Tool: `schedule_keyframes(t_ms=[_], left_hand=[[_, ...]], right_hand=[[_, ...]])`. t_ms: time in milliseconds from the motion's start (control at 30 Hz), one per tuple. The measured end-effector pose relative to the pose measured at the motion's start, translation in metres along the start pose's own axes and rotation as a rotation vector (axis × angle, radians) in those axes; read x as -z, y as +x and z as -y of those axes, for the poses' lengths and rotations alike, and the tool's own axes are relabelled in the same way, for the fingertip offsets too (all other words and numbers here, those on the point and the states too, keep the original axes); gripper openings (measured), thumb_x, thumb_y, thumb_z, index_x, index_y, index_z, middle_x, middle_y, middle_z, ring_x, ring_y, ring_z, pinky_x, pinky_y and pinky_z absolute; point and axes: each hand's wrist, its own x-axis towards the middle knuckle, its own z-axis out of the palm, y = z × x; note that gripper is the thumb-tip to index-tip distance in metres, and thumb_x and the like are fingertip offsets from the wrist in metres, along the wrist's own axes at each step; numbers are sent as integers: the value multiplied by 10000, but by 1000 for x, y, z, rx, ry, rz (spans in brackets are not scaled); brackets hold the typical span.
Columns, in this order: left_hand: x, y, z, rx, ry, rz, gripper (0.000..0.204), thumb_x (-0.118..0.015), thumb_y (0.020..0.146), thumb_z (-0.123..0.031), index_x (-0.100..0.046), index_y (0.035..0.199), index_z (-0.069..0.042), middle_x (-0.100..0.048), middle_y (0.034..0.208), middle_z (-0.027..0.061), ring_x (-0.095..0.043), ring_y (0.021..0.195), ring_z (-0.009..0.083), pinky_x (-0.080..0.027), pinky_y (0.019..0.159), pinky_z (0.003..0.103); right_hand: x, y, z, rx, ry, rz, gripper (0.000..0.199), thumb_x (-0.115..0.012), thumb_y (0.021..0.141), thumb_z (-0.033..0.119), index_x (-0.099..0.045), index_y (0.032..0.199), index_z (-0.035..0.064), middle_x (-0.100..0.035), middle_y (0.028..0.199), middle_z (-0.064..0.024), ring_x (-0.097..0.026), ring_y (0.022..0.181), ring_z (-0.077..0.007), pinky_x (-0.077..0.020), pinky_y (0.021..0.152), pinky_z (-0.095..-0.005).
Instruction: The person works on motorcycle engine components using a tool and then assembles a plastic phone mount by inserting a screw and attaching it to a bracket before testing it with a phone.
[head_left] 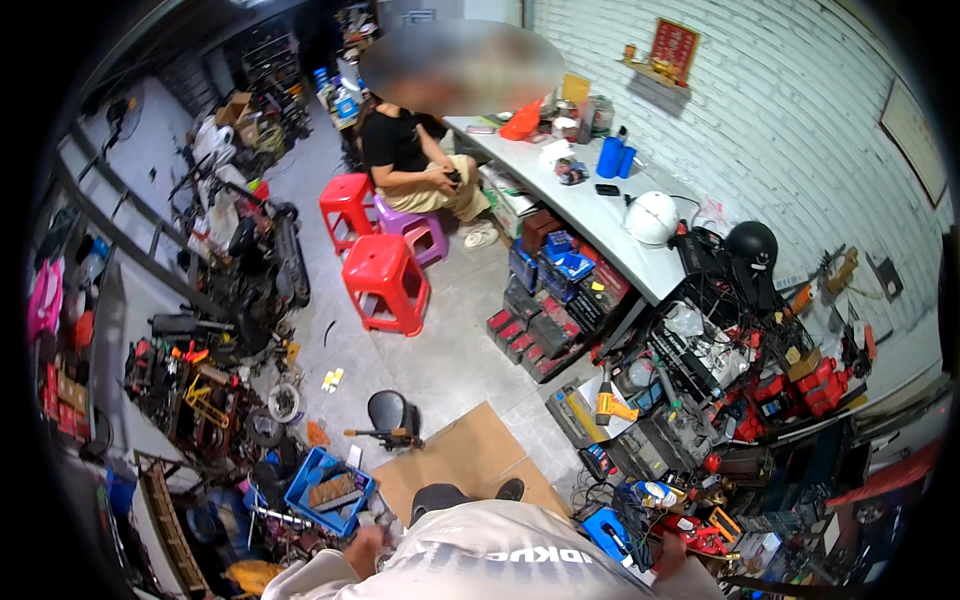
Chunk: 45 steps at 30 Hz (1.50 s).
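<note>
At the lower edge, my left hand (365,549) hangs low beside a blue plastic crate (326,490) that holds a brown brush-like block and loose parts. My right hand (672,556) is down among tools on the other side, nearest to some red tools (697,534) and a blue tool or case (608,531). The fingers of both hands are small and partly hidden, so I cannot make out whether either holds anything. My feet rest on a flat piece of brown cardboard (470,452). Just ahead of it stands a small black seat (391,415).
A person in black (395,150) sits on a purple stool (425,235) by a long white table (570,195). Two red stools, one nearest me (385,285), stand beside them. Battery packs (535,325), a yellow heat-gun-like tool (612,402) and scooter parts (240,310) line both sides.
</note>
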Motion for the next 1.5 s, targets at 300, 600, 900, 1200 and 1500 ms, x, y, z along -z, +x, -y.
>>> schedule_keyframes(t_ms=[300,600,900,1200,1500], left_hand=[[83,79,-35,852,-1841,90,434,-367,1054,-486,-551,877,-135,-563,767,45,-612,727,249,-492,645,404],[300,233,-114,494,-1481,-201,526,-459,1069,-507,-702,1101,-42,-747,973,116,-724,849,279,-559,756,452],[216,217,-79,746,-1325,33,520,-480,1020,-501,-685,1152,-42,-738,1027,140,-708,901,303,-540,778,473],[147,153,-35,989,-1418,64,444,-490,1035,-509,-651,1102,-100,-717,907,84,-696,703,273,-516,609,460],[194,164,-78,802,-1410,-13,454,-484,1057,-452,-668,1157,-49,-742,1093,140,-716,941,318,-552,821,505]], right_hand=[[-106,-8,-122,-514,186,393,412,-760,896,395,-677,1144,76,-725,1029,-144,-729,838,-302,-555,669,-447],[-181,-38,-2,514,262,378,345,-704,966,315,-703,1121,6,-743,894,-96,-723,698,-222,-495,554,-344],[-176,-19,-37,133,396,397,349,-702,979,339,-689,1072,4,-731,873,-110,-694,641,-220,-480,506,-319],[-180,-40,-29,-57,310,398,317,-703,978,327,-686,1028,14,-717,843,-104,-687,633,-216,-482,499,-330],[-182,-43,-26,123,297,404,291,-705,976,315,-683,983,25,-704,812,-97,-681,626,-212,-484,491,-341]])
